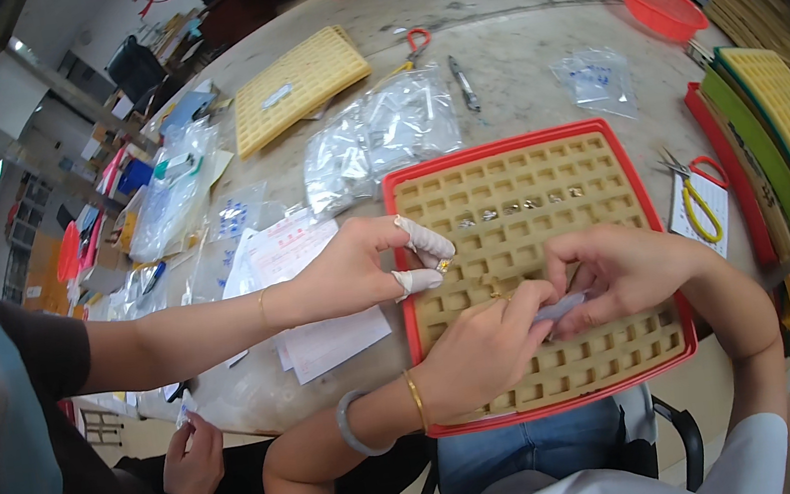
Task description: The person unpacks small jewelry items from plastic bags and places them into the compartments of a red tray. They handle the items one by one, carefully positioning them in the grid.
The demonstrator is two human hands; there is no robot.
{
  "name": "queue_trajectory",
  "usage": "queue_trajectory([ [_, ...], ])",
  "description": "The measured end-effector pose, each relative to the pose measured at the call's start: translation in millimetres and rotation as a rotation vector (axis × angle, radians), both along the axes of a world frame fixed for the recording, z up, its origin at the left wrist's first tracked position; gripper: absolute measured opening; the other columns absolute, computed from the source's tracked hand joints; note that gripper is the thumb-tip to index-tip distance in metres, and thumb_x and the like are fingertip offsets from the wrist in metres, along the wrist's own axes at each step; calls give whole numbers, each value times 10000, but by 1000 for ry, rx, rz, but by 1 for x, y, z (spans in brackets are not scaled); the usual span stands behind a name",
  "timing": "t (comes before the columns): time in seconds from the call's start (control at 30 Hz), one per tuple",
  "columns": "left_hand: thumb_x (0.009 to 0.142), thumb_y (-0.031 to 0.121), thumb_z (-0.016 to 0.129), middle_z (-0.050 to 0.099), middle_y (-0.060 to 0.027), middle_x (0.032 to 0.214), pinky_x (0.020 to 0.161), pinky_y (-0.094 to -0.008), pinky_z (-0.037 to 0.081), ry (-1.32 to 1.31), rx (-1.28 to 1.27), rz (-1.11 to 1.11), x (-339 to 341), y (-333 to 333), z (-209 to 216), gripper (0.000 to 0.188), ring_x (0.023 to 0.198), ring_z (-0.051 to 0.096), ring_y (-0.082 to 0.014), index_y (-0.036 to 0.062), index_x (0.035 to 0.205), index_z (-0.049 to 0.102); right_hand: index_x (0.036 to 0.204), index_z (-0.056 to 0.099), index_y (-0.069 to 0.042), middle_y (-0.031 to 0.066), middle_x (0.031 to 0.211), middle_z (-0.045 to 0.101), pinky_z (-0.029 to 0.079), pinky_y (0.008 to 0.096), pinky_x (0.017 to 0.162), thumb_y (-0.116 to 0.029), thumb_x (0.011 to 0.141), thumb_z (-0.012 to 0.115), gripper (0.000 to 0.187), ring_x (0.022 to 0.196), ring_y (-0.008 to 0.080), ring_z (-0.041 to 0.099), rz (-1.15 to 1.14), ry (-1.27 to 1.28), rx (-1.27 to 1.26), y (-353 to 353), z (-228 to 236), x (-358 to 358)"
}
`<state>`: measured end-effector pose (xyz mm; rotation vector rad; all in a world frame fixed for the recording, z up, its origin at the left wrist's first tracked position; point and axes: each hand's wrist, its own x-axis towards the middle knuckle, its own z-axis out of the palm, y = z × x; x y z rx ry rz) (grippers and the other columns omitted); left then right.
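Note:
My left hand (pixel 475 352), with a grey bangle and a gold bracelet at the wrist, and my right hand (pixel 625 265) meet above the tray's lower part. Between them they pinch a small clear plastic bag (pixel 562 307); its contents are hidden. Under both hands lies a red-rimmed tray (pixel 649 201) whose beige insert (pixel 546 170) has rows of square pockets. Several small shiny pieces (pixel 511 208) sit in one upper row. By my left fingers shows a small gold piece (pixel 495 290), too small to name. A co-worker's hand (pixel 358 267), wearing white finger covers, holds a tiny gold piece (pixel 445 265) over the tray's left side.
Papers (pixel 328 342) lie left of the tray; plastic bags (pixel 388 127) and a beige pocketed insert (pixel 301 83) are beyond it. A pen (pixel 464 84), red-handled scissors (pixel 707 171) and a red basket (pixel 662 7) surround it. Stacked trays (pixel 774 143) stand at right. The co-worker's other hand (pixel 192 457) is lower left.

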<state>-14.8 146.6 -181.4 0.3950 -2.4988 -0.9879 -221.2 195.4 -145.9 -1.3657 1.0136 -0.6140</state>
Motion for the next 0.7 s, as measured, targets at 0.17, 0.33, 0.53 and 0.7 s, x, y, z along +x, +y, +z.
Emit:
queue_trajectory([
  [0.17,744,50,613,586,-75,856,555,-296,494,-39,-253,-359,2,2,-1,220,696,599,-204,36,957,558,759,513,-2,90,707,642,493,244,553,-184,803,693,259,686,142,659,423,254,23,-4,12,-8],
  [0.33,717,72,606,557,-53,879,525,-269,490,-54,-339,-426,0,-1,7,264,733,588,-178,46,978,573,764,551,-12,78,689,634,476,246,537,-192,804,690,231,655,146,649,455,159,40,-2,11,-18],
  [0.53,732,89,605,557,-49,887,500,-267,483,-161,-343,-425,2,1,7,227,688,584,-170,95,958,585,753,577,-21,71,651,608,434,288,521,-269,840,640,271,570,159,578,575,278,-63,-2,7,-12],
  [0.7,789,126,535,484,-67,843,505,-293,476,-102,-346,-460,2,-1,3,219,669,553,-178,135,1007,554,757,581,-20,72,626,594,425,308,533,-292,849,624,291,572,175,560,602,315,-48,-3,3,-8],
])
